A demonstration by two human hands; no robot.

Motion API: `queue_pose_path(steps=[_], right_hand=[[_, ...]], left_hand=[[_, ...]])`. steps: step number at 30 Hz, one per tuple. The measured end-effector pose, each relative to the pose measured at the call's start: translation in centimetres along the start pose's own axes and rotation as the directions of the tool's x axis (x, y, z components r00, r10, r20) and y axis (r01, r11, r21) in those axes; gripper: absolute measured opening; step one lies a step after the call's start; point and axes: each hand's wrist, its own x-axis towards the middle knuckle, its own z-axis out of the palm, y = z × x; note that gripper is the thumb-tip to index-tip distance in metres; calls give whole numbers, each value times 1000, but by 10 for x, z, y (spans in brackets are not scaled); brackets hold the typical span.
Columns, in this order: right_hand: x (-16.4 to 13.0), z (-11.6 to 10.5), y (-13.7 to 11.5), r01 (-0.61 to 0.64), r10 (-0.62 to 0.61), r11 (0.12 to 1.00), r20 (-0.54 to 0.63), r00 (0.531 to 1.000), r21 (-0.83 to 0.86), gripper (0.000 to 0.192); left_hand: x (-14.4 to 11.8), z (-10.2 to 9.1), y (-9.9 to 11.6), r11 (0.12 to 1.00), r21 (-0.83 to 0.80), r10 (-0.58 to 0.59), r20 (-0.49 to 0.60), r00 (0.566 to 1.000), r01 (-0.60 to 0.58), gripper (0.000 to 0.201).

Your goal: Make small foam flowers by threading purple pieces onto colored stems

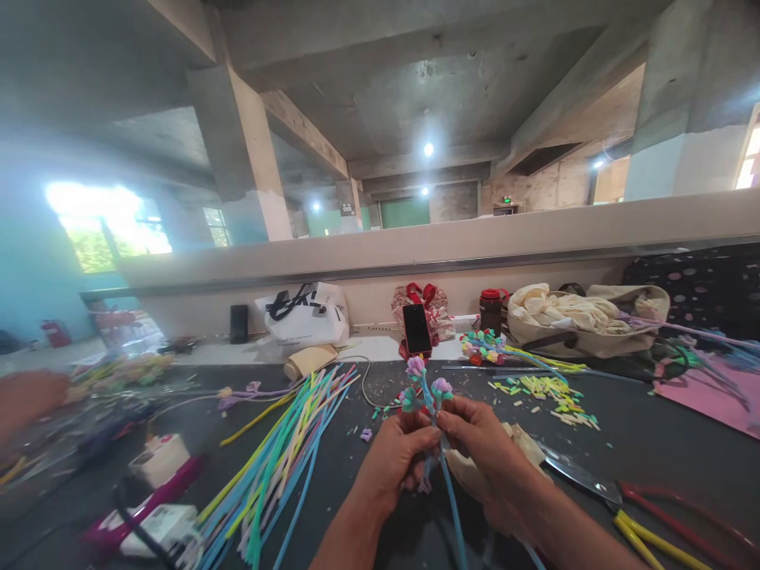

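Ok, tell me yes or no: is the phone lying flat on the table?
No, the phone stands propped upright against the red bag at the back of the table.

My left hand (395, 459) and right hand (480, 447) cover the middle of the blue stem (451, 491), so how my fingers pinch it cannot be told. The stem runs off the bottom edge. The scissors (599, 487) near the desk's (653, 443) right edge are cut off. Things along the desk's left edge are blurred beyond naming, as is another person's hand (27, 400) there.
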Motion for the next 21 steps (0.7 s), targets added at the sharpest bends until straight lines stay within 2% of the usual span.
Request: queue_pose_path(steps=[2,5,7,9,11,12,13,14,15,16,17,18,19,21], right_hand=[[0,3,0,22,-24,999,-69,997,-30,18],[1,5,3,21,-41,991,-152,987,-130,17],[2,4,5,25,-61,982,-191,980,-187,20],[2,3,8,40,-89,976,-229,969,-213,21],[2,1,8,52,-92,985,-241,966,-167,21],[2,0,8,53,-80,992,-234,969,-117,21],[1,-1,7,47,-59,997,-222,973,-59,20],[1,-1,6,34,-33,999,-203,979,1,20],[0,-1,6,18,-7,998,-176,984,58,19],[0,-1,5,4,11,995,-144,990,103,19],[-1,-1,5,-6,21,991,-112,994,133,20],[-1,-1,4,-9,22,989,-86,996,150,20],[-1,-1,4,-5,16,987,-71,997,158,21],[0,-1,4,16,-4,988,-77,997,156,21]], left_hand=[[1,4,0,984,149,117,-142,983,-95,16],[-1,12,-2,873,461,330,-316,889,-160,12],[-5,18,-5,739,664,431,-331,839,-118,14],[-8,23,-6,581,808,528,-286,800,-95,17],[-10,25,-6,542,829,567,-242,787,-135,18],[-10,25,-5,576,800,564,-240,790,-168,18],[-9,24,-4,651,732,531,-251,810,-200,18],[-7,22,-3,760,613,458,-270,847,-216,19],[-5,19,-2,882,425,339,-275,900,-202,21],[-3,15,-1,969,199,195,-244,950,-148,23],[-1,12,-1,998,-25,55,-172,983,-60,25],[1,8,-1,980,-198,-51,-85,995,33,25],[3,5,0,943,-313,-122,-8,993,113,24],[3,1,1,892,-403,-187,80,979,204,23]])
